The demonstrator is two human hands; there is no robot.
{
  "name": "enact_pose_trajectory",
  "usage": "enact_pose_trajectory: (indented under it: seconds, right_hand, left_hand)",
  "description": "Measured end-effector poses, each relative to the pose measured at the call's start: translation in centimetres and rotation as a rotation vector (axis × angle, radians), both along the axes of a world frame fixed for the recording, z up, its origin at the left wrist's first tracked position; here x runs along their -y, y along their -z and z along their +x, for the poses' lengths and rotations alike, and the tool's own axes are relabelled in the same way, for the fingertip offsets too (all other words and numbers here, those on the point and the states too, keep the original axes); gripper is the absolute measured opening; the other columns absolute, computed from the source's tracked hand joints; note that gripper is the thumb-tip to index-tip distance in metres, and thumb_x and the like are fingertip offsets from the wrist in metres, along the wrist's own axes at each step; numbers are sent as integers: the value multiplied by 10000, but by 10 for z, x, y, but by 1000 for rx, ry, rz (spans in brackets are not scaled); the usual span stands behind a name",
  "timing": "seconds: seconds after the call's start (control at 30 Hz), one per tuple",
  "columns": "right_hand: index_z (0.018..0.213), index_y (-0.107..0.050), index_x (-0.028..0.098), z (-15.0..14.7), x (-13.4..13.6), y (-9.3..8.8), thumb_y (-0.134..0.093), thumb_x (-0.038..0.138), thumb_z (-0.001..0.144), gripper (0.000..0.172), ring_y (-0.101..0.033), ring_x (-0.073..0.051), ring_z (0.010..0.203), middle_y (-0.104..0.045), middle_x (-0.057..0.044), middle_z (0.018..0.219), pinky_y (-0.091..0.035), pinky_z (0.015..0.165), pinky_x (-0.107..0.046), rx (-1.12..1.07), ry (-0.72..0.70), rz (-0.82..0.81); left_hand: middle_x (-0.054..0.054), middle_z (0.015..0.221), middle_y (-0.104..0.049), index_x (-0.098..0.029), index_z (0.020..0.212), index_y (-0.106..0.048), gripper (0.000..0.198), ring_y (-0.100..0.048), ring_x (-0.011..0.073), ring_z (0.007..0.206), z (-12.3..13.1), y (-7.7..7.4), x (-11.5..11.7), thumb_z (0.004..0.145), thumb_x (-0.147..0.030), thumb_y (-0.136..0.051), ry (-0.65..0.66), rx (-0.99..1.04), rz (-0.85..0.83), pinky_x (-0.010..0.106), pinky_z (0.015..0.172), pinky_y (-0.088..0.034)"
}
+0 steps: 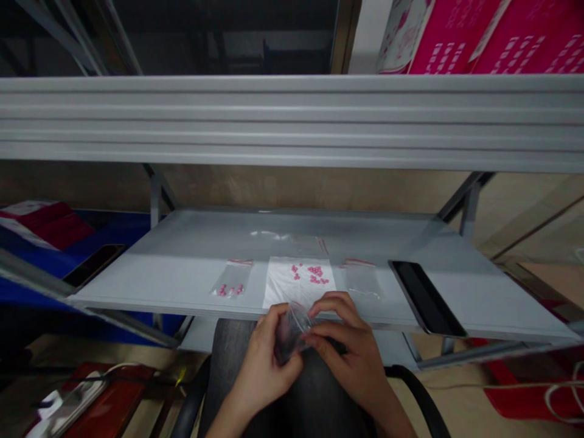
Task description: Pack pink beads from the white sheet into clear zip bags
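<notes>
Over my lap, at the front edge of the shelf, my left hand grips a clear zip bag between thumb and fingers. My right hand pinches the same bag from the other side, near its top. Whether anything is inside it, I cannot tell. Just beyond, a white sheet bears several small pink pieces, like beads or pills. Left of the sheet lies a zip bag with several pink pieces in its bottom. To the right is another clear zip bag, with no pink pieces visible.
A dark phone or tablet lies at the shelf's right. Another dark flat device is at the far left. A grey metal beam crosses above the white shelf. Pink boxes stand higher at right; a power strip lies lower left.
</notes>
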State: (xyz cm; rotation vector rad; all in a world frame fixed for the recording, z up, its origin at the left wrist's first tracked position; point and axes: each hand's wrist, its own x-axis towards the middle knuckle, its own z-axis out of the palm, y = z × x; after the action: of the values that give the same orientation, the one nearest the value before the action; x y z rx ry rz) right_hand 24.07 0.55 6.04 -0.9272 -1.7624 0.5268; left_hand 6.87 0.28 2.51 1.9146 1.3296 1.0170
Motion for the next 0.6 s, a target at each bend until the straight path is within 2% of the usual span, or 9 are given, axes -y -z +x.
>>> enact_pose_trajectory:
  seconds: [0.13, 0.23, 0.33, 0.43, 0.53, 0.6]
  right_hand:
    - [818, -719, 255, 2, -5, 1, -652, 259, 896, 103, -557, -206, 867, -715, -20, 862, -436, 794, -371, 35, -32, 149]
    - [892, -719, 265, 3, -10, 4, -637, 267, 910, 84, -553, -186, 754, -721, 0, 790, -417, 775, -378, 87, -99, 148]
    - [992, -729, 294, 4, -15, 7, -637, 269, 910, 126, -517, -193, 739, -673, 10, 676, -415, 731, -357, 104, -104, 142]
    - [1063, -732, 317, 3, -16, 7, -631, 261, 910, 192, -494, -210, 790, -631, 3, 629, -424, 706, -333, 101, -96, 142]
    - [1072, -729, 302, -2, -15, 5, -631, 242, 908, 200, -504, -213, 802, -632, 0, 636, -438, 721, -339, 143, -61, 156]
    - [1047, -729, 281, -8, -14, 2, -621, 241, 918, 173, -518, -207, 783, -656, -2, 664, -447, 720, -344, 170, -34, 182]
  left_hand:
    - [-11, 822, -620, -214, 1039, -490, 426, -606, 191, 723, -6, -3, -1, 634, -85, -462, 43, 42, -64, 270, 622, -432]
    - [-24, 774, -562, -217, 976, -469, 393, -565, 174, 672, -12, -3, -1, 608, -83, -441, 45, 25, -57, 260, 588, -412]
    - [-17, 795, -554, -213, 1027, -461, 453, -563, 174, 679, -21, -7, -1, 598, -67, -457, 31, -28, -58, 276, 609, -448]
    - [59, 1034, -616, -209, 1228, -430, 621, -625, 232, 924, -29, -12, 0, 634, -61, -534, 91, -83, -36, 378, 810, -513]
    - [148, 1402, -485, -239, 1429, -289, 880, -484, 333, 1278, -31, -13, 0, 657, -142, -700, 125, -92, 37, 526, 1041, -407]
    - [147, 1471, -445, -262, 1435, -310, 900, -449, 337, 1328, -27, -14, -1, 663, -207, -770, 148, -41, 22, 533, 1073, -383]
